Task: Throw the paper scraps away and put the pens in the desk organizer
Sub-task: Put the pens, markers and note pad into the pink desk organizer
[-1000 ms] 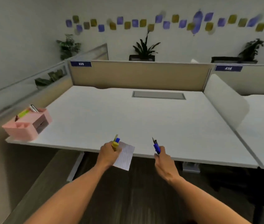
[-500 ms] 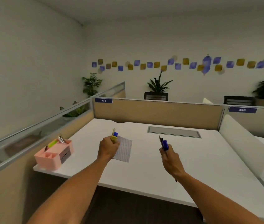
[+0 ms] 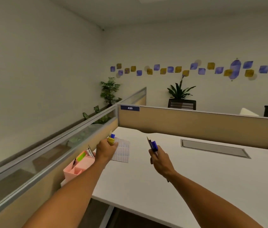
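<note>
My left hand (image 3: 105,149) is closed around a yellow and blue marker (image 3: 111,139) and a lined paper scrap (image 3: 122,152) that hangs to the right of the fist. My right hand (image 3: 158,159) grips a blue pen and a pencil (image 3: 152,145), tips pointing up. The pink desk organizer (image 3: 79,167) sits at the desk's left edge, just below and left of my left hand, partly hidden by my left forearm. It holds a green highlighter and a couple of pens.
The white desk (image 3: 195,178) has a grey cable hatch (image 3: 213,148) at the back. Tan partitions with a glass strip (image 3: 47,155) bound the desk on the left and at the back. Potted plants (image 3: 109,91) stand beyond the partitions.
The view has swung up and to the left. Both hands have come closer to the pink organizer, the left hand now right above it. Both grips are unchanged.
</note>
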Demonstrator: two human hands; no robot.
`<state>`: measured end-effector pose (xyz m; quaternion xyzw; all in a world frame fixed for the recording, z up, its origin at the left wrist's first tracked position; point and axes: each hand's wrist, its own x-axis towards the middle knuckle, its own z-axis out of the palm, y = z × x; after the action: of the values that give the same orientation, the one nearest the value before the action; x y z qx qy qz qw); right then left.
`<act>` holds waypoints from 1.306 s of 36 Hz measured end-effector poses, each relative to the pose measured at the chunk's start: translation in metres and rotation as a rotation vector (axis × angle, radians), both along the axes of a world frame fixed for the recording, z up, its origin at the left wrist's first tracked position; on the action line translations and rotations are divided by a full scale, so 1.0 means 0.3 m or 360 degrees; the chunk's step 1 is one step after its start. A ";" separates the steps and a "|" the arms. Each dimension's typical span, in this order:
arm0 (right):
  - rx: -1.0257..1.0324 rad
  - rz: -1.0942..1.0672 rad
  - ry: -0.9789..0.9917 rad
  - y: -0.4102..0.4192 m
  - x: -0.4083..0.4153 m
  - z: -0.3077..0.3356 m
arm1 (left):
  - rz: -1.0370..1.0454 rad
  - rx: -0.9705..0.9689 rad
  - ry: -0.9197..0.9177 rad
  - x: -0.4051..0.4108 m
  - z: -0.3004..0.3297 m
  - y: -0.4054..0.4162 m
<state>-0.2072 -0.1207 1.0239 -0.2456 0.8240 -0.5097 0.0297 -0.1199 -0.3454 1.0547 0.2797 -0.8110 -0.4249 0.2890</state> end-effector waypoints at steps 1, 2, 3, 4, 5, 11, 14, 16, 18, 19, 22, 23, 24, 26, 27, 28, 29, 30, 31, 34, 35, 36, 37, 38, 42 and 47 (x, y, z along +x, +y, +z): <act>0.0001 0.0023 0.0001 -0.049 0.000 -0.004 | 0.0026 -0.0002 0.0007 0.009 -0.004 -0.040; 0.0007 0.0047 0.0000 -0.095 0.000 -0.008 | 0.0042 0.0001 0.0015 0.019 -0.009 -0.078; 0.0017 0.0075 -0.0005 -0.140 0.001 -0.013 | 0.0056 0.0004 0.0020 0.031 -0.017 -0.115; 0.0029 0.0107 -0.0010 -0.185 0.002 -0.020 | 0.0073 0.0008 0.0024 0.043 -0.024 -0.151; 0.0038 0.0143 -0.0016 -0.227 0.003 -0.026 | 0.0095 0.0019 0.0027 0.055 -0.031 -0.187; -0.0030 0.0287 -0.0107 -0.459 0.009 -0.046 | 0.0230 0.0196 0.0093 0.111 -0.071 -0.377; -0.0059 0.0351 -0.0199 -0.565 0.009 -0.059 | 0.0322 0.0301 0.0153 0.133 -0.095 -0.453; -0.0076 0.0385 -0.0252 -0.631 0.002 -0.073 | 0.0378 0.0336 0.0191 0.144 -0.113 -0.498; -0.0076 0.0425 -0.0276 -0.697 -0.009 -0.083 | 0.0416 0.0382 0.0232 0.151 -0.129 -0.538; -0.0076 0.0446 -0.0282 -0.731 -0.017 -0.085 | 0.0432 0.0386 0.0237 0.152 -0.136 -0.557; -0.0096 0.0517 -0.0289 -0.831 -0.044 -0.091 | 0.0483 0.0383 0.0220 0.147 -0.157 -0.610; -0.0107 0.0543 -0.0288 -0.865 -0.056 -0.093 | 0.0504 0.0397 0.0231 0.144 -0.165 -0.626; -0.0112 0.0564 -0.0288 -0.897 -0.069 -0.094 | 0.0522 0.0416 0.0247 0.139 -0.174 -0.641; -0.0112 0.0608 -0.0296 -0.956 -0.093 -0.097 | 0.0553 0.0472 0.0275 0.131 -0.195 -0.665; -0.0115 0.0636 -0.0301 -0.984 -0.107 -0.098 | 0.0567 0.0503 0.0288 0.124 -0.207 -0.677; -0.0120 0.0663 -0.0307 -1.010 -0.123 -0.098 | 0.0578 0.0532 0.0298 0.115 -0.219 -0.689; -0.0128 0.0685 -0.0316 -1.034 -0.139 -0.099 | 0.0589 0.0555 0.0305 0.105 -0.231 -0.699; -0.0142 0.0700 -0.0333 -1.057 -0.155 -0.098 | 0.0603 0.0566 0.0307 0.094 -0.242 -0.709; -0.0164 0.0711 -0.0357 -1.079 -0.171 -0.099 | 0.0618 0.0570 0.0305 0.083 -0.252 -0.720; -0.0216 0.0751 -0.0412 -1.136 -0.217 -0.110 | 0.0653 0.0566 0.0279 0.050 -0.275 -0.752; -0.0223 0.0767 -0.0430 -1.154 -0.233 -0.116 | 0.0664 0.0549 0.0277 0.040 -0.279 -0.762; -0.0228 0.0784 -0.0446 -1.171 -0.248 -0.123 | 0.0675 0.0527 0.0281 0.031 -0.283 -0.771; -0.0235 0.0803 -0.0454 -1.189 -0.263 -0.130 | 0.0684 0.0508 0.0289 0.021 -0.287 -0.782; -0.0239 0.0818 -0.0450 -1.207 -0.276 -0.137 | 0.0692 0.0498 0.0296 0.012 -0.292 -0.794; -0.0234 0.0805 -0.0463 -1.271 -0.305 -0.182 | 0.0668 0.0547 0.0289 -0.005 -0.328 -0.833; -0.0222 0.0774 -0.0464 -1.346 -0.328 -0.239 | 0.0670 0.0581 0.0222 -0.040 -0.390 -0.902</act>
<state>-0.3056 -0.5245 0.9522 -0.3615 0.6910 -0.5730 0.2520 -0.1320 -0.6158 0.9377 0.4594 -0.6234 -0.5127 0.3708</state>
